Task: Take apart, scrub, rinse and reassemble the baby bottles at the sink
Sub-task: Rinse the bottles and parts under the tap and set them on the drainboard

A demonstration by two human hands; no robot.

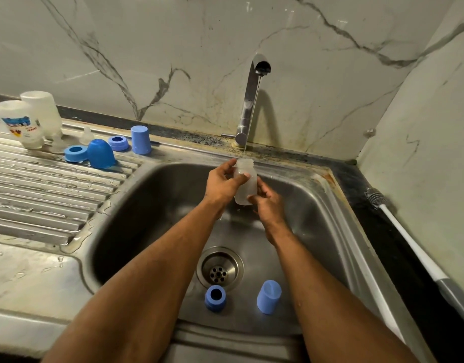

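A small translucent baby bottle (247, 179) stands upright over the sink (152, 205), its open mouth under a thin stream of water from the tap (251, 98). My left hand (223, 183) grips its upper body from the left. My right hand (267, 203) holds its base from the right. On the sink floor lie a blue collar ring (215, 297) and a blue cap (269, 296), near the drain (219, 268). On the drainboard (42, 184) stand two inverted bottles (23, 124), two blue rings (76, 153), a blue dome cap (101, 153), a blue cap (140, 140) and clear teats (86, 136).
A long white-handled bottle brush (409, 239) lies along the dark counter on the right, by the wall. Marble-patterned walls close the back and right side. The drainboard is wet.
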